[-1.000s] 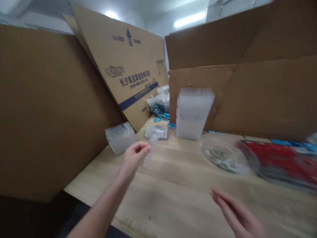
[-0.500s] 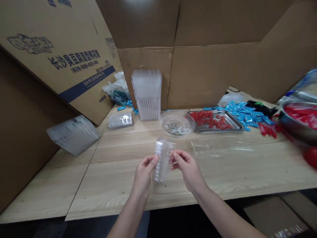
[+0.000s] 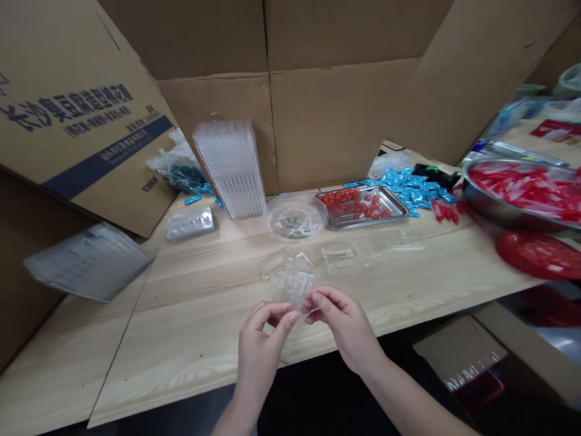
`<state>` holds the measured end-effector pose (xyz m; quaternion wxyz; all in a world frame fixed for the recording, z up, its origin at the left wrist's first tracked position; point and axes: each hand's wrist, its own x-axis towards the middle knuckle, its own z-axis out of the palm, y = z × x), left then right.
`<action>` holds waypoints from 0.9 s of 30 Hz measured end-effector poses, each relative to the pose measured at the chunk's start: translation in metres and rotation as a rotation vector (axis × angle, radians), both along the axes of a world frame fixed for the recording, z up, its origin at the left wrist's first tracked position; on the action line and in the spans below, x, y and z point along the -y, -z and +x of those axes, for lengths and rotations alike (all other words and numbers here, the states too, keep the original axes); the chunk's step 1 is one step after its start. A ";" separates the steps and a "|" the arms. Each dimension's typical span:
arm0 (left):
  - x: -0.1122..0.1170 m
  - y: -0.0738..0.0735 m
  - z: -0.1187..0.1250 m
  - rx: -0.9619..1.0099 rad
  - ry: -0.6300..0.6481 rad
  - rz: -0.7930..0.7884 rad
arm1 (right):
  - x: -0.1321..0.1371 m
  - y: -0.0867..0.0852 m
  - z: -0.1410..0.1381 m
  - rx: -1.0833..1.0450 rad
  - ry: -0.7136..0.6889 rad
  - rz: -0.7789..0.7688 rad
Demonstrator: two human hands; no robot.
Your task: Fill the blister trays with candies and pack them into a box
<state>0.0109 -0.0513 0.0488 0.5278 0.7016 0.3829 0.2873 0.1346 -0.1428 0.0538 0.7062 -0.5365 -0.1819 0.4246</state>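
Observation:
Between my hands is a clear plastic tray (image 3: 298,283) with ridged compartments, held slightly above the table. My left hand (image 3: 265,339) is closed, thumb and fingertips pinching its lower left edge. My right hand (image 3: 340,324) pinches its right side near the bottom. Just beyond lies another clear plastic tray (image 3: 340,257) on the wood surface, its outline faint. Farther back stands a round clear dish (image 3: 297,218) with small green and white pieces in it.
A metal tray (image 3: 402,212) holds red pieces. Blue packets (image 3: 415,188) lie behind it. At right is a metal bowl (image 3: 481,197) of red packets. Stacked clear trays (image 3: 231,169) lean against cardboard (image 3: 318,127); another tray stack (image 3: 88,260) stands left.
The view has turned to the right. The tray in my hands has tilted and come nearer the table edge. More clear plastic now shows on the table beyond my hands.

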 end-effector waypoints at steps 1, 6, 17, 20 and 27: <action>0.006 -0.001 0.004 0.001 0.019 -0.018 | 0.004 -0.004 0.001 -0.010 0.013 0.008; 0.021 -0.007 0.017 0.019 0.076 -0.105 | 0.028 -0.008 0.014 -0.016 0.080 0.005; 0.049 0.004 0.037 0.125 0.054 -0.335 | 0.074 0.005 0.022 -0.045 0.299 -0.012; 0.047 0.006 0.036 0.084 0.056 0.075 | 0.110 0.016 0.050 -0.122 0.460 0.000; 0.079 0.044 0.067 -0.128 0.484 0.963 | 0.189 0.050 0.150 -0.056 0.772 -0.054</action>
